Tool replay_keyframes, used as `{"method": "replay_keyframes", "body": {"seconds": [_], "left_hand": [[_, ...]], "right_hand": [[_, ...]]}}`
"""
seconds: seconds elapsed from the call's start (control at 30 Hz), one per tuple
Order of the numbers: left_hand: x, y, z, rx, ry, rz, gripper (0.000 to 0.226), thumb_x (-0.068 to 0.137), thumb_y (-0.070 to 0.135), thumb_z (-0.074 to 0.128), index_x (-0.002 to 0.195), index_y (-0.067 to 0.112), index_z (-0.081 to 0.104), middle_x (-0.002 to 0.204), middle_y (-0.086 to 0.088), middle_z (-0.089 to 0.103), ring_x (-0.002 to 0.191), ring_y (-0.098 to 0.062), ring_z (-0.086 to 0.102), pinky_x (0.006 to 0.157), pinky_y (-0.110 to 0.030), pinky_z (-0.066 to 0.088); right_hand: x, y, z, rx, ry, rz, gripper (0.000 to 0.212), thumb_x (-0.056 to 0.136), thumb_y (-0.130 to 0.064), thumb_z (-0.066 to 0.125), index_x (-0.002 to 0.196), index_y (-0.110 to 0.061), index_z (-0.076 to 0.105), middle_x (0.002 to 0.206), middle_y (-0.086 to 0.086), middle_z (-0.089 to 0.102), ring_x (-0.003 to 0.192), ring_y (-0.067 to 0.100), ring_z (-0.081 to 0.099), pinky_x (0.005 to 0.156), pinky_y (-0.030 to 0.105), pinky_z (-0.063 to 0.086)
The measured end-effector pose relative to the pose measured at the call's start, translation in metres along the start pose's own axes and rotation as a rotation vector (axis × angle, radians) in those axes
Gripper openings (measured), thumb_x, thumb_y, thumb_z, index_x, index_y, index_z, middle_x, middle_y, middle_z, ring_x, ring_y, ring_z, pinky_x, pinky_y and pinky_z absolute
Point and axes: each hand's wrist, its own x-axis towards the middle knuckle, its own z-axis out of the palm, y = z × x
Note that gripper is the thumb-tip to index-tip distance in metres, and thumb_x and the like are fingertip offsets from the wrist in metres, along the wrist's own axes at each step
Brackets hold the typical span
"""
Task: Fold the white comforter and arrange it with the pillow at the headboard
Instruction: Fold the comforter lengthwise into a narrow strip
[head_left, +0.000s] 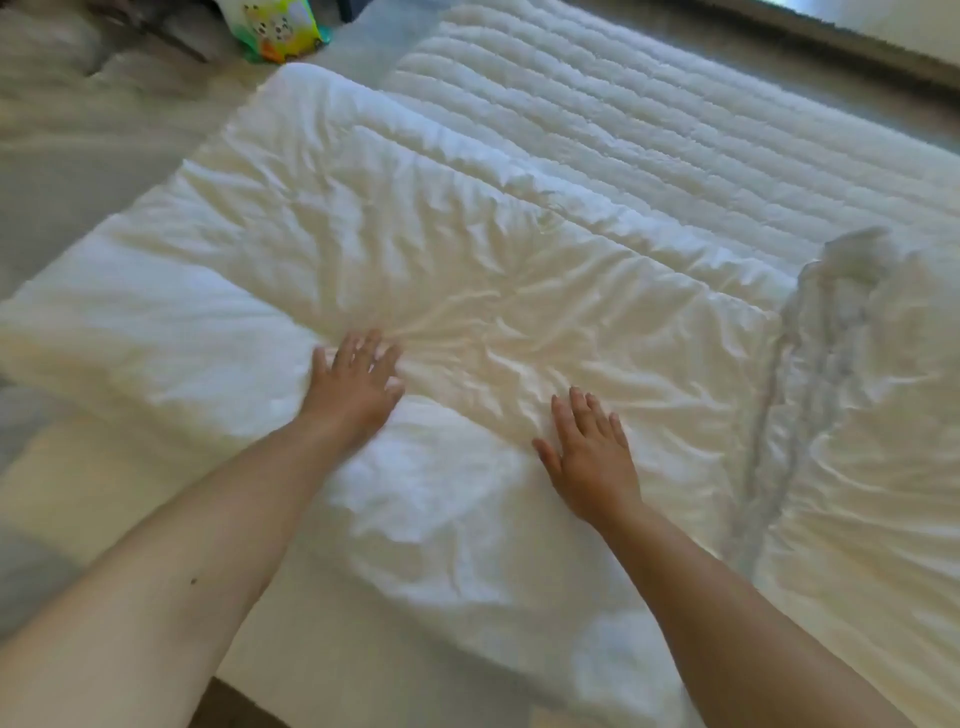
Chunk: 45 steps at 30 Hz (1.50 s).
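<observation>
The white comforter (426, 249) lies folded in a thick, wrinkled slab across the bed, running from the near edge toward the upper left. My left hand (356, 384) presses flat on its top with fingers spread. My right hand (589, 457) rests flat on it a little nearer and to the right, fingers straight. A crumpled, loose part of the white bedding (862, 364) bunches up at the right. I cannot pick out a pillow for certain; pale blurred bedding (47, 57) lies at the far left.
The quilted mattress pad (649, 119) shows bare beyond the comforter, up to the dark far edge of the bed (810, 36). A colourful printed pack (278, 28) sits at the top, left of centre. Grey floor (57, 176) lies to the left.
</observation>
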Motion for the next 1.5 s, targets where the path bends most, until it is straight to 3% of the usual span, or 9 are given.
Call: {"method": "replay_keyframes", "body": {"seconds": [0.23, 0.43, 0.67, 0.83, 1.03, 1.13, 1.2, 1.33, 1.5], "left_hand": [[-0.002, -0.196, 0.011, -0.047, 0.109, -0.277, 0.064, 0.1, 0.057, 0.017, 0.158, 0.03, 0.007, 0.166, 0.008, -0.005, 0.152, -0.018, -0.008, 0.117, -0.054, -0.01], [0.035, -0.352, 0.004, -0.333, 0.232, -0.667, 0.067, 0.098, 0.057, 0.027, 0.152, 0.018, 0.026, 0.163, -0.005, 0.018, 0.149, -0.03, 0.018, 0.117, -0.055, 0.016], [0.049, -0.452, 0.019, -1.527, 0.171, -1.072, 0.075, 0.075, 0.072, 0.061, 0.13, 0.021, 0.062, 0.128, -0.01, 0.066, 0.112, -0.033, 0.065, 0.098, -0.048, 0.05], [0.033, -0.452, 0.032, -1.949, 0.018, -0.842, 0.057, 0.084, 0.072, 0.055, 0.117, 0.027, 0.07, 0.111, -0.004, 0.075, 0.106, -0.024, 0.067, 0.084, -0.041, 0.052], [0.02, -0.435, -0.023, -1.786, 0.005, -0.495, 0.06, 0.07, 0.062, 0.07, 0.122, 0.034, 0.063, 0.115, 0.006, 0.073, 0.102, -0.018, 0.066, 0.082, -0.042, 0.05], [0.019, -0.402, -0.089, -1.733, 0.144, -0.327, 0.021, 0.096, 0.032, 0.054, 0.091, 0.028, 0.074, 0.074, 0.01, 0.075, 0.072, -0.012, 0.067, 0.065, -0.025, 0.057], [0.013, -0.363, -0.136, -1.657, 0.144, -0.085, 0.017, 0.074, 0.039, 0.073, 0.065, 0.025, 0.078, 0.061, 0.009, 0.071, 0.059, -0.009, 0.066, 0.049, -0.018, 0.052], [-0.004, -0.245, -0.192, -1.223, -0.087, 0.355, 0.032, 0.073, 0.046, 0.073, 0.085, 0.016, 0.074, 0.077, 0.006, 0.072, 0.067, -0.004, 0.065, 0.06, -0.018, 0.05], [-0.038, -0.068, -0.139, -0.766, -0.352, 0.582, 0.022, 0.09, 0.036, 0.066, 0.093, 0.015, 0.07, 0.091, -0.004, 0.072, 0.086, -0.021, 0.067, 0.07, -0.03, 0.048]], "right_hand": [[0.108, -0.173, 0.044, -0.07, -0.016, -0.207, 0.079, 0.092, -0.066, 0.009, 0.156, -0.02, 0.005, 0.163, 0.009, -0.006, 0.149, 0.026, -0.009, 0.119, 0.043, -0.005], [0.141, -0.25, 0.099, -0.174, -0.061, -0.203, 0.082, 0.086, -0.063, -0.001, 0.155, -0.018, 0.0, 0.162, 0.017, -0.006, 0.148, 0.033, -0.01, 0.118, 0.05, -0.009], [0.157, -0.234, 0.13, -0.284, -0.063, -0.168, 0.077, 0.094, -0.06, 0.004, 0.154, -0.014, 0.012, 0.159, 0.022, 0.015, 0.148, 0.036, 0.009, 0.116, 0.049, -0.004], [0.167, -0.233, 0.142, -0.276, -0.002, -0.179, 0.071, 0.098, -0.056, 0.008, 0.147, -0.008, 0.027, 0.15, 0.027, 0.034, 0.141, 0.038, 0.022, 0.114, 0.051, 0.004], [0.166, -0.235, 0.141, -0.29, -0.04, -0.191, 0.07, 0.098, -0.055, 0.008, 0.148, -0.009, 0.026, 0.15, 0.027, 0.035, 0.141, 0.039, 0.029, 0.115, 0.051, 0.004], [0.164, -0.242, 0.128, -0.273, -0.136, -0.145, 0.079, 0.094, -0.06, -0.002, 0.152, -0.009, 0.016, 0.156, 0.025, 0.022, 0.146, 0.038, 0.019, 0.116, 0.05, 0.002], [0.17, -0.239, 0.118, -0.21, -0.202, -0.187, 0.089, 0.085, -0.069, -0.01, 0.155, -0.017, 0.003, 0.161, 0.014, 0.0, 0.149, 0.031, -0.002, 0.118, 0.046, -0.007], [0.171, -0.231, 0.035, 0.863, -0.342, 0.045, 0.053, 0.094, -0.052, 0.037, 0.127, -0.019, 0.061, 0.135, 0.008, 0.057, 0.131, 0.031, 0.047, 0.112, 0.048, 0.034], [0.154, -0.144, -0.088, 1.524, 0.029, 0.449, 0.065, 0.097, -0.062, 0.03, 0.114, -0.01, 0.063, 0.107, 0.011, 0.07, 0.108, 0.035, 0.06, 0.091, 0.048, 0.047]]}}
